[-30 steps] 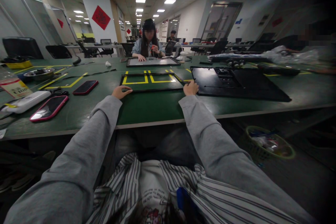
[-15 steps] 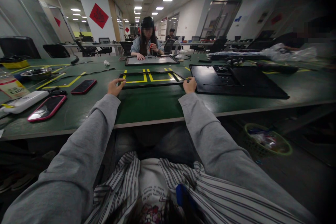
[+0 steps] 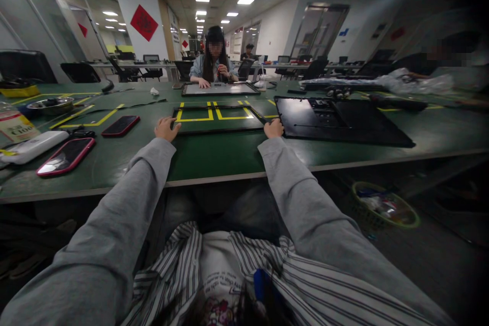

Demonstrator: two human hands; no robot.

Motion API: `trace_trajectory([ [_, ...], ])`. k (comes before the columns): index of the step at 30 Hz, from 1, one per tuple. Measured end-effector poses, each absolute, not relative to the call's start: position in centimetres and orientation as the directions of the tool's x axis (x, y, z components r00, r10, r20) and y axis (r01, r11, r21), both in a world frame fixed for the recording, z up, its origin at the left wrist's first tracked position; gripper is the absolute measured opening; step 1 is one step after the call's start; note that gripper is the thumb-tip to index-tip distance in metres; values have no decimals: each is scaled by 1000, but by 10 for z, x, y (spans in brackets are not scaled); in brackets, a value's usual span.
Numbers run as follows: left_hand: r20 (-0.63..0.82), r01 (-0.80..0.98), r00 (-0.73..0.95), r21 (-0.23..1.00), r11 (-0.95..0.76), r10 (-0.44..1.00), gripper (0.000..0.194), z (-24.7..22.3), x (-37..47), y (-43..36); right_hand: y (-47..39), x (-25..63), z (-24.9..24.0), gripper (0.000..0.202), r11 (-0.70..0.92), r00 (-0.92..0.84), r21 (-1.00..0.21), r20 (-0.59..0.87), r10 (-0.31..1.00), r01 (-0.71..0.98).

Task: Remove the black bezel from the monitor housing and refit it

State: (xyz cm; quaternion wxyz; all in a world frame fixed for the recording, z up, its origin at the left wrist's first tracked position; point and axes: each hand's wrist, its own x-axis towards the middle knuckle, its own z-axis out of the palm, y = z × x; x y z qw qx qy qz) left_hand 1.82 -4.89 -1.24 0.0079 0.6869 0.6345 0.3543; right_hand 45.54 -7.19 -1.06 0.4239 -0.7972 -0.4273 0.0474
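Observation:
A thin black rectangular frame (image 3: 225, 132) with an open middle lies at or just above the green table in front of me; any small gap under it cannot be judged. Its left end is in my left hand (image 3: 166, 129), thumb and fingers closed at the edge. My right hand (image 3: 274, 128) grips the right end, knuckles up, with its fingertips partly hidden. Yellow tape (image 3: 196, 119) on the tabletop shows through the opening. Right beside my right hand lies a large black panel (image 3: 362, 130) with a recessed section.
Two phones in red cases (image 3: 66, 156), (image 3: 120, 126) and a white device (image 3: 42, 146) lie left, near a metal bowl (image 3: 51, 104). Opposite, a co-worker (image 3: 214, 63) works over a framed panel (image 3: 221, 89). A green basket (image 3: 385, 209) stands below the table's right side.
The frame's near edge has come lower and slightly toward me, both hands moving with it. My right fingers have turned further down over its end.

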Motion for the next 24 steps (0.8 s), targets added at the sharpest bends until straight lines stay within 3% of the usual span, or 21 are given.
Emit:
trace_trajectory([
  [6,426,882,67,398,-253,902,43,-21,18,-40,-74,454,-10,33,-280,600,-685,285,747,673],
  [10,496,852,112,398,-340,861,38,-16,23,-45,-76,455,-5,34,-255,609,-708,303,733,659],
  [15,558,823,84,428,-373,826,35,-8,25,-53,-77,455,-1,36,-241,610,-719,308,730,652],
  [24,540,826,106,419,-376,835,36,-10,26,-55,-78,453,-3,34,-224,611,-716,341,714,661],
])
